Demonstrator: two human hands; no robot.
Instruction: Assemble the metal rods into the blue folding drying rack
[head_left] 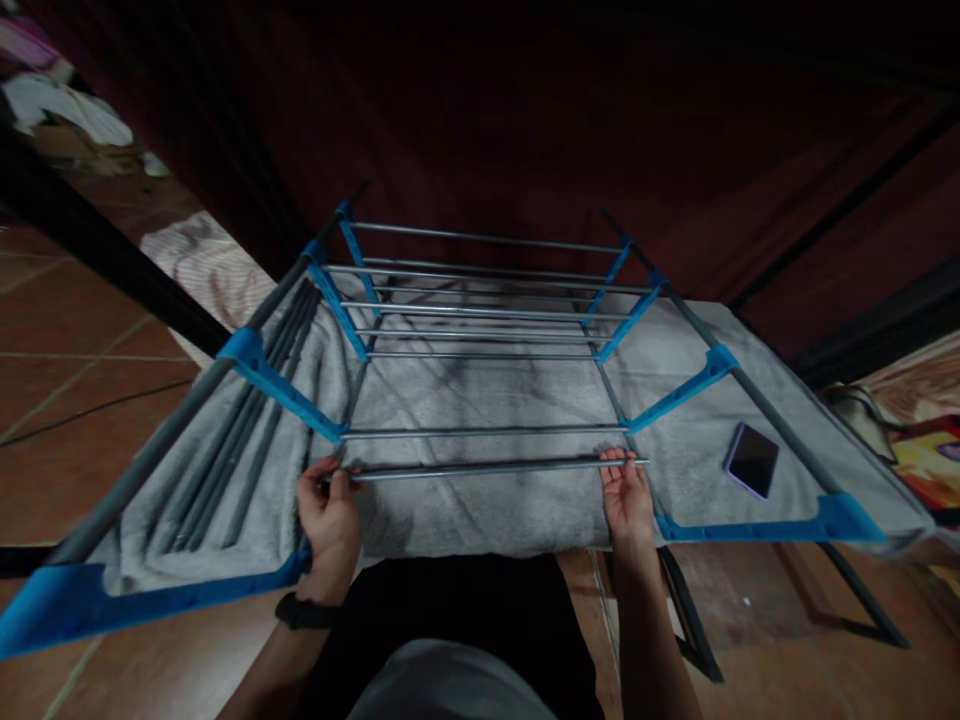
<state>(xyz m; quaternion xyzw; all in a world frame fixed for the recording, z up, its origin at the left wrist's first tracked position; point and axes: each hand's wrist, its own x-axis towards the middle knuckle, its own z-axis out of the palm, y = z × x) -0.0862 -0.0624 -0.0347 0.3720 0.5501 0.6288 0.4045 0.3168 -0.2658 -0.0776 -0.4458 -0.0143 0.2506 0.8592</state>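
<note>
A thin grey metal rod [480, 468] lies level across the near part of a rack frame, one end in each of my hands. My left hand [328, 510] is closed round its left end, beside the lower left tube. At the other end, my right hand [627, 495] holds the rod from below with curled fingers, its tip showing past them. The rack has grey side tubes [784, 430] and blue plastic brackets [285, 392], with several rods [487, 312] spanning its far part. Whether the held rod's ends touch the frame I cannot tell.
Several loose grey rods [251, 420] lie on the grey towel [480, 515] at the left. A phone [752, 460] rests on the right side. A dark red curtain [480, 120] hangs behind. Tiled floor [75, 400] shows at the left, with a dark cable [97, 408].
</note>
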